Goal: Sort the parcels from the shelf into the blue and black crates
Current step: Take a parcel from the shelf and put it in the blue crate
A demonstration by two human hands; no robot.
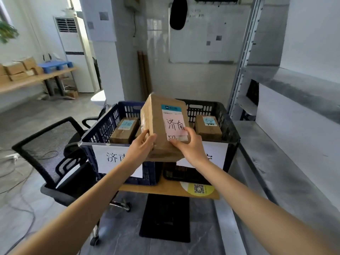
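While holding a cardboard parcel (158, 126) up at the centre of the view, gripping its near end from both sides: with the left hand (142, 146) curled round the 7 o'clock corner, and with the right hand (190, 146) clasping the 5 o'clock corner over the foot of a pink label (173, 124). Raised and tilted away above the meeting walls of the blue crate (103, 126) at 9 o'clock and the black crate (227, 124) at 3 o'clock. Showing a labelled box (125, 129) lying in the blue one and a second box (207, 127) in the black. Set side by side on a small wooden table (165, 191), with an office chair (49, 144) at 8 o'clock and a metal shelf (287, 162) at 3 o'clock.
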